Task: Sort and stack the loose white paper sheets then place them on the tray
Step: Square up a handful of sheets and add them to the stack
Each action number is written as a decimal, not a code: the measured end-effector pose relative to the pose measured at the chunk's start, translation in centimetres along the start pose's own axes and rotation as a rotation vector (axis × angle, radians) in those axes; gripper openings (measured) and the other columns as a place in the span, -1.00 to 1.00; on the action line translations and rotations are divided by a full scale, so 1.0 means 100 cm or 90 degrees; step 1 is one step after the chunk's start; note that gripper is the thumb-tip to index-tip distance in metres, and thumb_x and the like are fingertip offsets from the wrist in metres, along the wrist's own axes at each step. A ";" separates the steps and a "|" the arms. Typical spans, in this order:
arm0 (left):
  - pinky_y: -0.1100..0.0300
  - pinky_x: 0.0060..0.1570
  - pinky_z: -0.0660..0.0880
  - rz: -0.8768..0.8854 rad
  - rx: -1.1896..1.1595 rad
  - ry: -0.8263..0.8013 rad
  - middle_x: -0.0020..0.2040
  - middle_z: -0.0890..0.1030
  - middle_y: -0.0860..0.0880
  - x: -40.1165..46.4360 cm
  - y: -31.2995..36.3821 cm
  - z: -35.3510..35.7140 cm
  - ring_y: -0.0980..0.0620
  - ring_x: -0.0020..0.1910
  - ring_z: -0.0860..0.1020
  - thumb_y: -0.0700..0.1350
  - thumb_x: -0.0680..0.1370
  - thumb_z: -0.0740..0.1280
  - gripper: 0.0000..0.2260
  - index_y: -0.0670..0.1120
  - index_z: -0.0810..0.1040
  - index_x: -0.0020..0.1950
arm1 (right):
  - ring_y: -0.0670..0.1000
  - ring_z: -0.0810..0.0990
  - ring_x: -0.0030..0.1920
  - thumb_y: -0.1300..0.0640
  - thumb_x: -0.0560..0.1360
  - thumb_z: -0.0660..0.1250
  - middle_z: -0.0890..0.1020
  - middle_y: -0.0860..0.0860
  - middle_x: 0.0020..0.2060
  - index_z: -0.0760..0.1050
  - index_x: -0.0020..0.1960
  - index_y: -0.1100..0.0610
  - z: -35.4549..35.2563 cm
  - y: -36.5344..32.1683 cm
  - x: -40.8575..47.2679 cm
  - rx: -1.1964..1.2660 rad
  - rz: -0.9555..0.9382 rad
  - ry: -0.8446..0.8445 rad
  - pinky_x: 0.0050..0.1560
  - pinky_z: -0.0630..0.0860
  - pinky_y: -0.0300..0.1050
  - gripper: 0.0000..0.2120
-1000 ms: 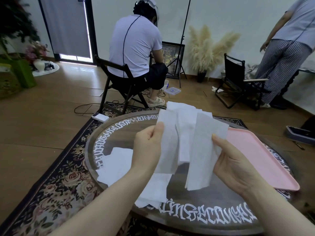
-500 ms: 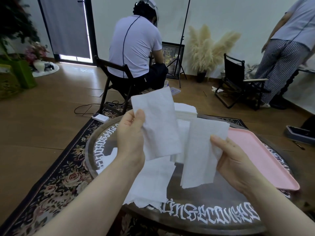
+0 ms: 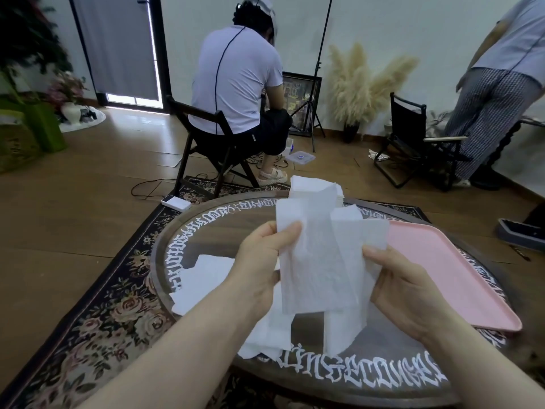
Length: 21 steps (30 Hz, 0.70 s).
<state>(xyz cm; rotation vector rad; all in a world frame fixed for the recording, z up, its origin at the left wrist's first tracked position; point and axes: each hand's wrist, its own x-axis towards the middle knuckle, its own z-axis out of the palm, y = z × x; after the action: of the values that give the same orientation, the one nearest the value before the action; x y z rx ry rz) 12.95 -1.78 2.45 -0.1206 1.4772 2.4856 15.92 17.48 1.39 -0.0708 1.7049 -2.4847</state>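
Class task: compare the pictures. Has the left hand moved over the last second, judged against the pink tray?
Yes. The left hand, pinching a white paper sheet, rose and swung away from the pink plastic tray, then returned, bringing its sheet against the sheets in the right hand.

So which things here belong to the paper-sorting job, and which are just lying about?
Job: held sheets, left hand, right hand, loose sheets on the table, neat stack, pink tray.

Lying about: white box, clear container, folding chair, pampas grass.
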 end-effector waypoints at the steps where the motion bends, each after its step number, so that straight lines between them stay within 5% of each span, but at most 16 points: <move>1: 0.14 -0.06 0.57 -0.050 -0.040 -0.041 -0.09 0.68 -0.03 0.000 0.001 -0.001 0.03 -0.17 0.63 -0.16 0.51 0.40 -0.88 -0.11 0.58 0.03 | 0.13 0.65 0.12 0.16 0.43 0.33 0.64 0.19 0.18 0.66 0.15 0.11 -0.001 0.000 0.001 -0.005 0.000 0.000 0.12 0.56 0.08 -0.69; 5: -0.01 0.03 0.58 -0.143 -0.124 -0.134 0.02 0.68 -0.13 -0.001 0.007 -0.004 -0.06 -0.10 0.65 -0.13 0.38 0.43 -0.63 -0.11 0.58 0.18 | 0.15 0.66 0.07 0.12 0.34 0.36 0.66 0.19 0.12 0.67 0.11 0.13 -0.003 0.000 0.002 -0.035 0.016 0.004 0.08 0.56 0.10 -0.65; 10: 0.07 -0.13 0.65 -0.137 -0.094 -0.130 -0.09 0.72 -0.12 0.002 0.003 -0.008 -0.02 -0.21 0.70 -0.15 0.44 0.43 -0.82 -0.16 0.70 0.00 | 0.13 0.67 0.02 0.14 0.36 0.35 0.68 0.18 0.07 0.64 0.13 0.17 -0.006 0.000 0.002 -0.063 0.028 -0.030 -0.03 0.64 -0.02 -0.64; 14: 0.14 -0.24 0.64 -0.017 -0.053 -0.035 -0.10 0.72 -0.15 0.006 -0.001 -0.005 -0.02 -0.25 0.69 -0.21 0.53 0.38 -0.90 -0.17 0.70 -0.08 | 0.09 0.68 -0.02 0.18 0.34 0.40 0.69 0.17 0.04 0.67 0.07 0.11 -0.007 0.000 0.002 -0.120 0.014 -0.008 -0.10 0.65 -0.07 -0.70; 18: 0.01 -0.02 0.57 0.126 0.001 0.081 -0.16 0.72 -0.06 0.009 0.000 -0.009 -0.04 -0.19 0.65 -0.14 0.55 0.40 -0.80 -0.06 0.73 -0.26 | 0.21 0.59 0.13 0.11 0.36 0.35 0.62 0.26 0.18 0.51 0.29 0.29 -0.015 -0.009 0.005 -0.070 -0.084 0.121 0.22 0.46 0.19 -0.47; 21: -0.04 0.04 0.52 0.146 0.021 0.120 -0.15 0.66 -0.08 0.010 -0.003 -0.009 -0.05 -0.11 0.57 -0.08 0.55 0.41 -0.79 -0.04 0.71 -0.27 | 0.08 0.68 -0.02 0.13 0.42 0.28 0.71 0.12 -0.02 0.57 0.16 0.25 -0.017 -0.020 0.004 0.021 -0.163 0.142 0.06 0.61 -0.03 -0.64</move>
<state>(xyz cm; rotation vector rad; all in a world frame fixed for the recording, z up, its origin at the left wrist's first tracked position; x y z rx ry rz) 11.99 -2.31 1.55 -0.1941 1.6921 2.6912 15.20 19.73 2.61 -0.0082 1.8422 -2.7987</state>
